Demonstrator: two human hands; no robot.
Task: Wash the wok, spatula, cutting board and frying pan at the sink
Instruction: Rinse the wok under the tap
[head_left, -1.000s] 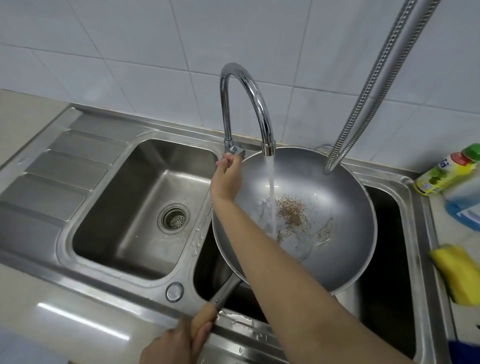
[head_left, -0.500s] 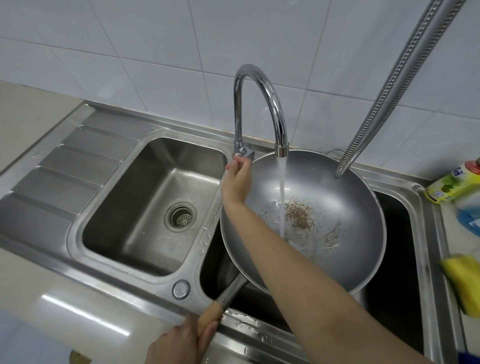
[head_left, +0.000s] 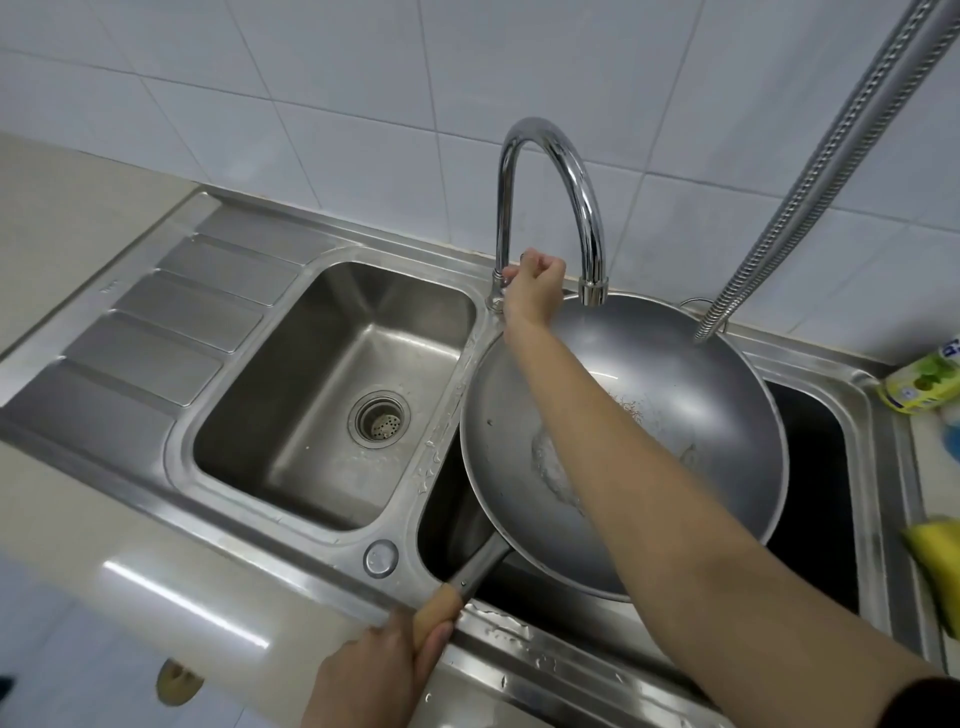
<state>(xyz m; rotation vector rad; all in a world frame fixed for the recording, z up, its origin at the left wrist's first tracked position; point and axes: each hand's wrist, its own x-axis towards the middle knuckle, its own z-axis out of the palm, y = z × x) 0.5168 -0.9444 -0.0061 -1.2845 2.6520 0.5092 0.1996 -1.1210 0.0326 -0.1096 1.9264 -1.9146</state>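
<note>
The left hand (head_left: 384, 670) grips the wooden handle at the sink's (head_left: 291, 525) front edge, so the wok (head_left: 675, 415) extends away over the right basin. The right hand (head_left: 535, 291) curls around the tap (head_left: 550, 171) lever at the back edge.

My grey steel wok (head_left: 675, 415) sits tilted over the sink's (head_left: 291, 244) right basin, brown residue and water inside, wooden handle toward the front edge.

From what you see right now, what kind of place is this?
Most likely a home kitchen, at the washing-up sink. A steel double-bowl sink with a chrome tap stands against a white tiled wall, and a wok is held over the right-hand bowl.
</note>
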